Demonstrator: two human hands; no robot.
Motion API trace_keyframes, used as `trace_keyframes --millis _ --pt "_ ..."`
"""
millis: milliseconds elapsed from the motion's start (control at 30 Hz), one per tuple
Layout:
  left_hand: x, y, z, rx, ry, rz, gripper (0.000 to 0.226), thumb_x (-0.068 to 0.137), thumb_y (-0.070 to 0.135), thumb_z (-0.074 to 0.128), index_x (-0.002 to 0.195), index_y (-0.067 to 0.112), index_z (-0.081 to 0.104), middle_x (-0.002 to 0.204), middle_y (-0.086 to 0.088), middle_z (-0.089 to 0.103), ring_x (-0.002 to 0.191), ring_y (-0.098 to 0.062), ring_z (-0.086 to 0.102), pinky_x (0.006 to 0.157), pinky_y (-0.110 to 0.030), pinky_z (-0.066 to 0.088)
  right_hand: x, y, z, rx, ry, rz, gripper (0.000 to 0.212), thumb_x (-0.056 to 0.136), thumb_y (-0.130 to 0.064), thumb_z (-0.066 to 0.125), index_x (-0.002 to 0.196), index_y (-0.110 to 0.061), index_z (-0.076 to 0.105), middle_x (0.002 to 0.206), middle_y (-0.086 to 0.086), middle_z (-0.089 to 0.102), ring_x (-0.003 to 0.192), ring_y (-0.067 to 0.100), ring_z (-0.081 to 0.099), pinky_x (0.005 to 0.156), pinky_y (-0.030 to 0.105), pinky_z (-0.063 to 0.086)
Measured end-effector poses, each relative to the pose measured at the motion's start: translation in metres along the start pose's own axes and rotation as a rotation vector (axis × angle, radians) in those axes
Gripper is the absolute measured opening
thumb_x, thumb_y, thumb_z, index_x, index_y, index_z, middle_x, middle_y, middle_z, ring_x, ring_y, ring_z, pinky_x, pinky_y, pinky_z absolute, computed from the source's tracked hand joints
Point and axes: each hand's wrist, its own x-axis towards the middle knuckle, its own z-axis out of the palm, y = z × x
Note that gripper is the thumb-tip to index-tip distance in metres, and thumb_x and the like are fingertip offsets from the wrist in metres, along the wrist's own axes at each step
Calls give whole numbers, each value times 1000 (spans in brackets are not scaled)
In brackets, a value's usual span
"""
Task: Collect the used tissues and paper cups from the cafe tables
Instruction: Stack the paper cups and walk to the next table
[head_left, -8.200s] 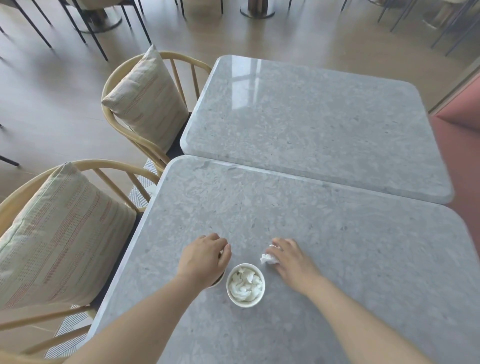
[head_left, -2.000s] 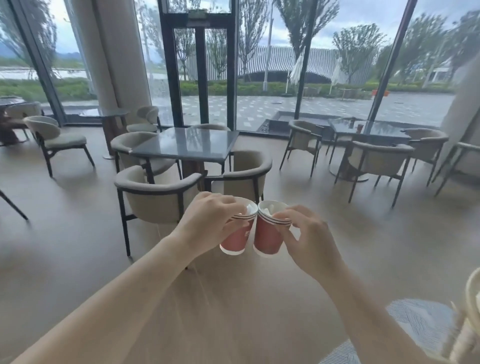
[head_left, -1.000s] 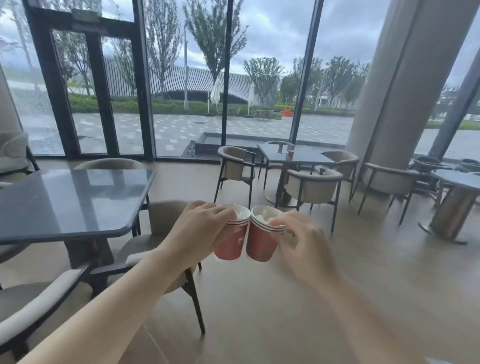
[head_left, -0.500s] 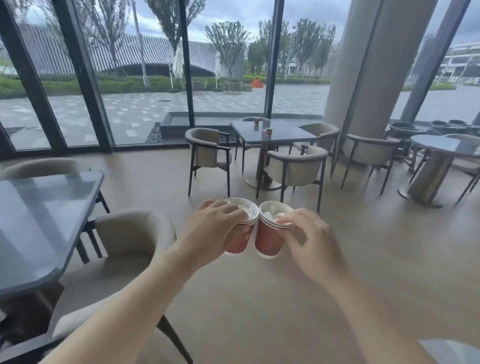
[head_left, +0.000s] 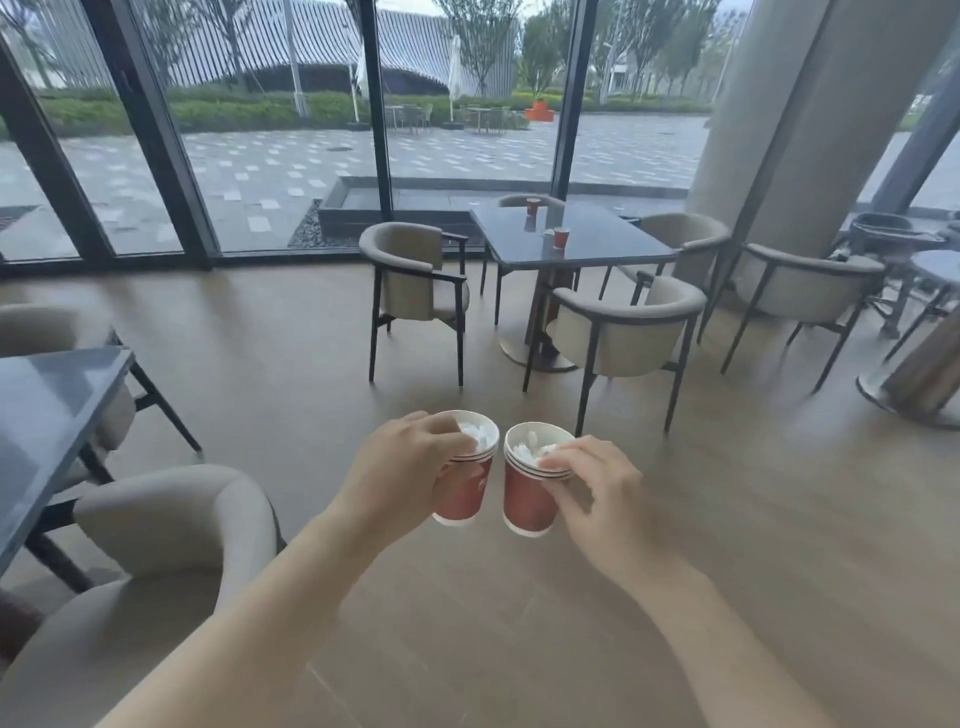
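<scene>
At the left edge a dark side table (head_left: 47, 395) and a padded chair (head_left: 171, 514) are standing close beside me. My left hand (head_left: 400, 467) is holding the left cup stack (head_left: 465, 483) in the air above the wooden floor (head_left: 779, 545). Its fingers (head_left: 441, 439) are curling round the rim and side, and crumpled tissues (head_left: 478, 434) are filling the top cup.

Just beside it, nearly touching, the right cup stack (head_left: 527, 493) is hanging upright, likewise stuffed with white paper. My right hand (head_left: 597, 493) is pinching that stack at the lip.

Farther ahead and to the right, the far table (head_left: 613, 244), ringed by chairs, is carrying two more red cups (head_left: 561, 237), well apart from my hands. Whether tissues are lying there too, I cannot tell.

I am judging this as the carrying step between tables, with collecting partly done. The next move is calling for a walk to that far table. Since both hands are full, I will be needing to nest one stack into the other to free a hand, while keeping both upright so nothing spills.
</scene>
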Motion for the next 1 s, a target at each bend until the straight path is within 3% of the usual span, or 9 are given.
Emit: trace_keyframes --millis 167,367,500,800,1000 --pt "73 -69 43 -8 18 -6 7 78 28 63 75 22 64 81 8 66 62 -25 58 46 -26 44 86 55 43 -8 -23 -3 20 77 -5 73 93 -16 69 93 -2 66 89 17 60 80 18 42" --pt "188 -164 91 -55 -5 -12 13 75 15 75 82 22 67 84 6 66 71 -25 60 51 -28 47 214 122 86 -38 -12 0 18 77 -4 72 92 -14 70 93 -1 66 90 17 59 83 12 37" --pt "272 -224 119 -45 7 4 14 73 14 74 77 23 64 78 9 62 65 -22 56 49 -23 36 300 169 110 -45 38 -6 18 76 -5 73 90 -15 69 95 -2 66 92 13 58 86 9 35" --pt "446 -318 235 -115 -116 48 9 80 16 69 89 18 69 89 3 64 81 -23 59 57 -28 44 431 313 158 -51 84 137 18 75 -5 74 89 -16 69 94 -6 64 90 6 54 86 6 34" --pt "573 -371 313 -113 -88 42 17 70 9 76 82 19 68 85 6 65 73 -24 59 51 -30 47 546 422 179 -54 76 135 17 76 -6 74 87 -16 68 95 -6 65 92 6 56 86 11 38"
